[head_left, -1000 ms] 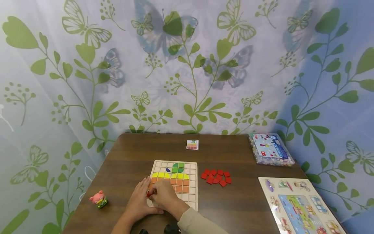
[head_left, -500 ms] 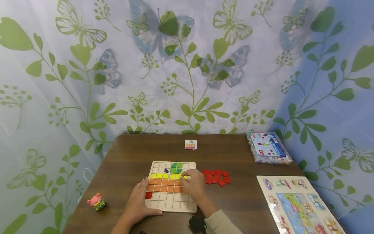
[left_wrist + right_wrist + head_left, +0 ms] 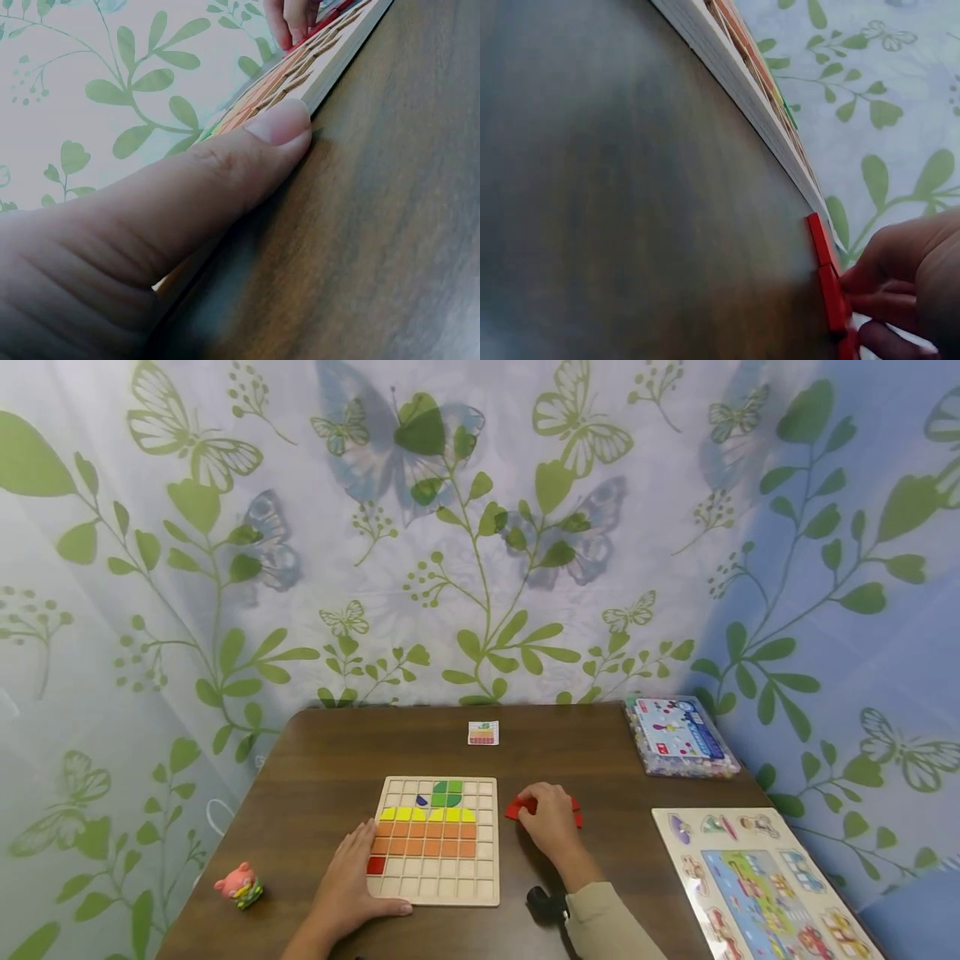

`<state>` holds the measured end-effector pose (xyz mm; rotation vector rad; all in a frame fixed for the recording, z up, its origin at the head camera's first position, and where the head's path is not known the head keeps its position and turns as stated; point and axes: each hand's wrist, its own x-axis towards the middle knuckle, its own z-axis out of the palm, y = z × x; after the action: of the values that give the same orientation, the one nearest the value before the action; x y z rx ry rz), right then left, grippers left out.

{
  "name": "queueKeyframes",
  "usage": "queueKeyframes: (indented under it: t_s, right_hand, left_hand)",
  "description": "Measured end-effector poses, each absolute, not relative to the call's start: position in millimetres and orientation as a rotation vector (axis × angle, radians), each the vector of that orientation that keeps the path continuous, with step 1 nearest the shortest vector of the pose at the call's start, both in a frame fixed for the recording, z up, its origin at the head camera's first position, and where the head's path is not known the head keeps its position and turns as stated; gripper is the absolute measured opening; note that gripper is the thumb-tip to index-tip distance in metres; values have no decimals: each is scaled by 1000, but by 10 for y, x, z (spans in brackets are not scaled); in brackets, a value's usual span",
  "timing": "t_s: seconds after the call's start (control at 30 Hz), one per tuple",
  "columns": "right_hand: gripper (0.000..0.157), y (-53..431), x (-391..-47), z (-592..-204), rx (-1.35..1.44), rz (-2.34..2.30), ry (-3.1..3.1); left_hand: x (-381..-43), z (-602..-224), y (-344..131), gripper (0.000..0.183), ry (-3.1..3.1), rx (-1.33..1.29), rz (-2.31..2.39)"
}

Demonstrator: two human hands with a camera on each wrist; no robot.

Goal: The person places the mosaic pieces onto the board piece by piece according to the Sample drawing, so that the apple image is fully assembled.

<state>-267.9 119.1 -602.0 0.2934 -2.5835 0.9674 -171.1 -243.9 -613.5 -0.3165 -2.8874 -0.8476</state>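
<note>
A wooden grid board lies on the brown table. My left hand rests along its left side and front left corner, fingers straight; the thumb presses against the front edge. Set in the board are green tiles, a blue piece, a row of yellow pieces, two rows of orange squares and one red square. My right hand reaches over loose red tiles to the right, fingertips bent down against red tiles. I cannot tell whether it pinches one.
A small picture card lies behind the board. Back right stands a clear box of beads; a picture puzzle board lies at front right. A pink toy figure stands at left. A patterned curtain hangs behind the table.
My right hand has let go of the red square at the board's left, crossed over the board and come down on the loose red tiles. My left hand has stayed at the board's side.
</note>
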Motion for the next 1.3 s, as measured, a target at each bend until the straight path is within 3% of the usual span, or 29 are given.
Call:
queueKeyframes:
  t_s: [0.53,0.87,1.3]
  right_hand:
    - [11,1038,-2697,-5831,313,887,-2653]
    - [9,620,-2489,-5795,631,1151,-2543]
    - [7,-146,-2181,-5758,1141,918,-2571]
  left_hand:
    - [-1715,-6122,-2428,154,-2926,-279,-849]
    - [-1724,-6119,-2440,155,-2952,-277,-861]
    - [-1699,-6125,-2437,152,-2892,-305,-876]
